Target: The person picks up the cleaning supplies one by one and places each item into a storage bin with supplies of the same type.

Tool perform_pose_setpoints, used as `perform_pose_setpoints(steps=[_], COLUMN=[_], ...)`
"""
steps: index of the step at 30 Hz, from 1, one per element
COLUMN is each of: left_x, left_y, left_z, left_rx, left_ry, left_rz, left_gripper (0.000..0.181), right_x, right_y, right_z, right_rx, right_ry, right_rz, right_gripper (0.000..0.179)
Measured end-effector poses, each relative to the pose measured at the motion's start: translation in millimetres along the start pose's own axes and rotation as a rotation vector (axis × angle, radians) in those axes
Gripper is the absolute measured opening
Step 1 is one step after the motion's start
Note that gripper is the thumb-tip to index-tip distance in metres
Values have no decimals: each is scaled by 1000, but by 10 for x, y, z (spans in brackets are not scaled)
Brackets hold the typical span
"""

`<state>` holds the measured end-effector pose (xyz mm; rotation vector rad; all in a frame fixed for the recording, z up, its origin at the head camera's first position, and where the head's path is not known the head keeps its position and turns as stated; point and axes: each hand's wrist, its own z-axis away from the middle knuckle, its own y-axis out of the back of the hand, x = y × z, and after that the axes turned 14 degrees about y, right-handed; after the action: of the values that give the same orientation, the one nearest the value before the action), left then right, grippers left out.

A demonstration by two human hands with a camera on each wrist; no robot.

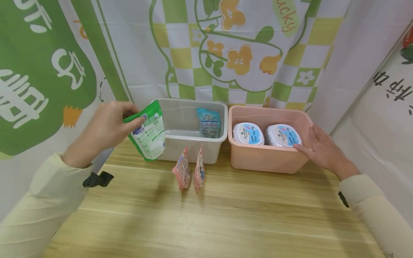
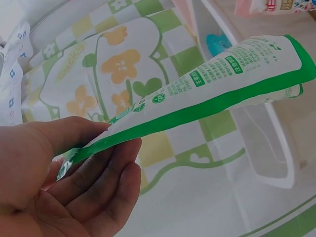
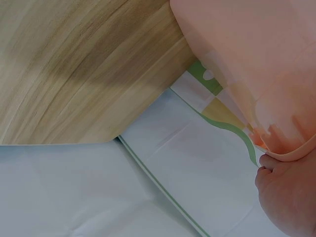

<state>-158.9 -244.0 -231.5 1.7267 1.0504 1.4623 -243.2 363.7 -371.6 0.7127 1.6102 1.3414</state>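
Observation:
My left hand [image 1: 108, 127] pinches a green and white pouch [image 1: 150, 134] by its upper left edge, thumb on one face and fingers behind. The pouch hangs tilted over the left end of a grey bin [image 1: 190, 145]; in the left wrist view its flat printed side [image 2: 222, 74] points away from the palm. A blue packet [image 1: 209, 123] stands inside the grey bin, at its right end. At the right, my right hand [image 1: 326, 152] holds the corner rim of a pink bin [image 1: 264, 157]. Two white tubs [image 1: 248, 133] with blue labels sit in that bin.
Two pink packets [image 1: 183, 171] stand upright on the wooden table [image 1: 226, 215], in front of the grey bin. The bins are side by side against a patterned curtain [image 1: 180, 53]. A white printed cloth [image 1: 384, 104] hangs at the right.

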Motion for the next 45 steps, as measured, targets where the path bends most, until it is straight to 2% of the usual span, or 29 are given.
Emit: perform_pose_setpoints(steps=[17, 24, 31, 37, 45], left_x=[192, 210, 205, 187, 151], left_y=[218, 246, 245, 204, 112], left_z=[-266, -434, -611, -759, -927], left_rx=[84, 82, 81, 99, 90], left_ry=[-32, 8, 57, 79, 145], left_rz=[-19, 6, -18, -22, -6], left_gripper=[26, 30, 34, 38, 39], right_x=[35, 32, 29, 30, 19], right_y=[3, 9, 4, -4, -7], right_z=[14, 22, 19, 22, 14], right_rx=[2, 6, 5, 0, 8], right_ry=[-12, -6, -1, 0, 3], right_rz=[-1, -15, -14, -17, -18], right_gripper=[107, 107, 107, 108, 107])
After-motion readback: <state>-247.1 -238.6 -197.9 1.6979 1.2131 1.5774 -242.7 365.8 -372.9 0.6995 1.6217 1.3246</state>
